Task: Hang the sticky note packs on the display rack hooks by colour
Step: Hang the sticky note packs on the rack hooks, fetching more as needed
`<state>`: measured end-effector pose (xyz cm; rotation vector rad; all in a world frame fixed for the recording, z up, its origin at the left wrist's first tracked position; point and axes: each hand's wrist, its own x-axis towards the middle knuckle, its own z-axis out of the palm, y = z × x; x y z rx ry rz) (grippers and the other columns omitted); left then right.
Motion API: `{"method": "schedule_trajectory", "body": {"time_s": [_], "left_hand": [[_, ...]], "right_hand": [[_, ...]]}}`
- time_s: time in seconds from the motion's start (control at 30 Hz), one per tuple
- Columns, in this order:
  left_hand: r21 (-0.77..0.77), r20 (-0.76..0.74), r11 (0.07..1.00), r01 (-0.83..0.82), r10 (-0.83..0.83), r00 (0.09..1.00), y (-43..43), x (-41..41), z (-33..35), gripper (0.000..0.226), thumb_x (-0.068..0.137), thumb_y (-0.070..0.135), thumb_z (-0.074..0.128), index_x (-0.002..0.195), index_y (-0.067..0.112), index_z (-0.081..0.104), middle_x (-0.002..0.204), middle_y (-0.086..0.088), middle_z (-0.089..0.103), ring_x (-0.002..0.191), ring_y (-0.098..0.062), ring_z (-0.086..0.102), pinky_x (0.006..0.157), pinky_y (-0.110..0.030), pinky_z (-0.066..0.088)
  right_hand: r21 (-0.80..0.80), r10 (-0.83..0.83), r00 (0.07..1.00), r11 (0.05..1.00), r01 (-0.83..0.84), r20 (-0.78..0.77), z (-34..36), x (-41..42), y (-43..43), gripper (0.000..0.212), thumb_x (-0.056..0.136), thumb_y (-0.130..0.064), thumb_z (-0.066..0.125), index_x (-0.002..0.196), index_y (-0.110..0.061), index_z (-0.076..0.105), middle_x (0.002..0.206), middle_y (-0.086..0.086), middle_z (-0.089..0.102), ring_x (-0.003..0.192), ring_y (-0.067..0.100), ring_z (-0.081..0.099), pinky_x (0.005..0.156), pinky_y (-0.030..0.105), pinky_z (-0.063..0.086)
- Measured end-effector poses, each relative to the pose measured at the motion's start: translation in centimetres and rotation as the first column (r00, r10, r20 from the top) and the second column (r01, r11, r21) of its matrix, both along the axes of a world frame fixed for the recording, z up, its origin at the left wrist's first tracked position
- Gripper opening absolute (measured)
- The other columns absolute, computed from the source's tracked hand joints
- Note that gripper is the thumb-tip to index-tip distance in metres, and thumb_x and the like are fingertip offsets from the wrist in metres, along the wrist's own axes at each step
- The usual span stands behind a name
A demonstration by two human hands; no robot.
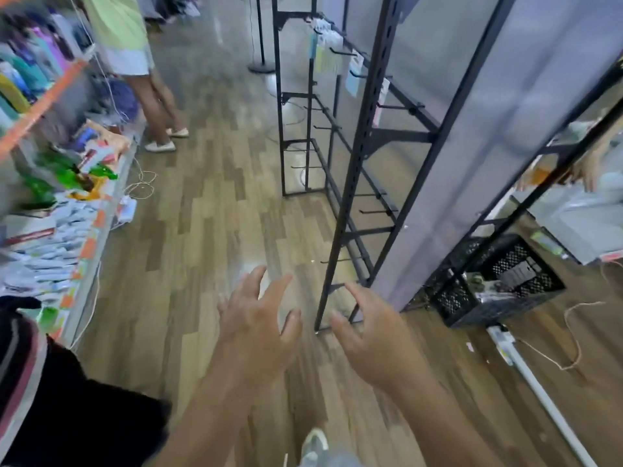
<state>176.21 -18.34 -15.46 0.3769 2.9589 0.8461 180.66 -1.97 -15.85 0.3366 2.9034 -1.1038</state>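
Over the plank floor (209, 237) by the display rack (362, 136), left hand (256, 321) and right hand (371, 332) spread empty fingers (278, 291).

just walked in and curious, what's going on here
A person stands at a black display rack with nothing in hand: the left hand and right hand are open, fingers spread. A few pale packs hang on the upper hooks; the lower hooks are bare. Another person stands in the aisle.
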Motion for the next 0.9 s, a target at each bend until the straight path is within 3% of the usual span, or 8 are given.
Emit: {"method": "schedule_trajectory", "body": {"time_s": [0.07,0.13,0.23,0.4,0.77,0.9], "left_hand": [[0.043,-0.043,0.997,-0.060,0.062,0.997,-0.1,-4.3,0.3,0.052,0.091,0.032,0.060,0.141,0.025,0.048,0.152,-0.005,0.035,0.141,-0.023,0.033,0.117,-0.054,0.017],[0.036,-0.016,0.992,-0.117,0.118,0.993,-0.5,-8.2,0.2,0.055,0.090,0.033,0.060,0.142,0.026,0.046,0.152,-0.006,0.036,0.140,-0.025,0.034,0.115,-0.056,0.020],[-0.012,0.061,0.983,-0.181,0.181,0.981,-0.8,-14.2,-0.7,0.058,0.093,0.039,0.054,0.147,0.032,0.036,0.157,-0.004,0.026,0.145,-0.022,0.024,0.117,-0.054,0.010],[-0.044,0.097,0.985,-0.169,0.173,0.980,-1.3,-26.3,-1.9,0.057,0.096,0.044,0.045,0.150,0.034,0.028,0.159,-0.002,0.018,0.148,-0.019,0.013,0.118,-0.053,0.008],[0.092,0.056,0.991,0.094,-0.099,0.993,0.0,-52.5,0.9,0.053,0.096,0.038,0.050,0.146,0.033,0.037,0.157,-0.002,0.024,0.147,-0.018,0.016,0.119,-0.050,0.003],[0.185,0.020,0.939,0.289,-0.298,0.954,3.7,-58.9,0.4,0.056,0.094,0.036,0.055,0.146,0.033,0.037,0.154,0.001,0.028,0.144,-0.016,0.020,0.117,-0.052,0.021]], "right_hand": [[0.016,0.032,0.999,0.999,-0.032,-0.009,0.3,-5.1,0.5,0.058,0.096,-0.045,0.047,0.148,-0.023,0.035,0.148,-0.007,0.042,0.134,0.004,0.035,0.111,0.024,0.029],[0.012,0.045,0.999,0.999,-0.044,-0.020,0.3,-9.5,0.6,0.059,0.096,-0.047,0.047,0.149,-0.023,0.035,0.150,-0.006,0.040,0.139,0.007,0.033,0.116,0.031,0.027],[0.015,0.063,0.998,0.998,-0.063,-0.004,-0.1,-15.7,0.2,0.065,0.092,-0.054,0.043,0.148,-0.023,0.035,0.151,-0.005,0.039,0.140,0.009,0.031,0.116,0.034,0.028],[0.053,0.046,0.999,0.998,-0.046,-0.002,-1.7,-27.2,-0.7,0.060,0.096,-0.048,0.046,0.148,-0.023,0.035,0.151,-0.006,0.038,0.139,0.008,0.032,0.116,0.032,0.028],[0.037,-0.368,0.929,0.928,0.370,-0.047,1.4,-48.0,1.2,0.056,0.097,-0.040,0.049,0.148,-0.022,0.034,0.149,-0.004,0.038,0.136,0.010,0.033,0.111,0.028,0.027],[0.018,-0.504,0.862,0.863,0.505,-0.044,0.8,-52.7,3.4,0.060,0.095,-0.042,0.048,0.149,-0.023,0.031,0.152,-0.004,0.034,0.141,0.011,0.029,0.116,0.036,0.026]]}}
